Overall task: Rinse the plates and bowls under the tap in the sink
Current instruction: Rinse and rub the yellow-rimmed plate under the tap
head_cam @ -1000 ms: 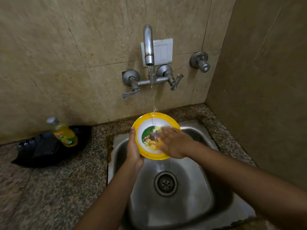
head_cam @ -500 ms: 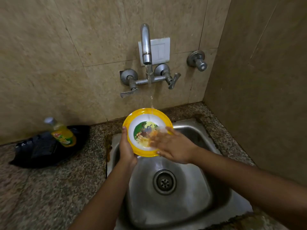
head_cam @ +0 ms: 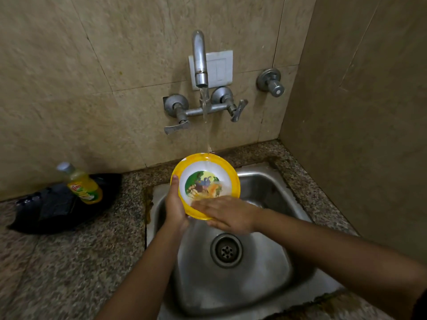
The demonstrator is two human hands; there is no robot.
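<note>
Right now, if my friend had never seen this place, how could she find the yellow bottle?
Start at the steel sink and look left along the speckled stone counter. A crumpled black bag lies there, with the bottle tilted on it. It alone is clear yellow with a silver cap.
</note>
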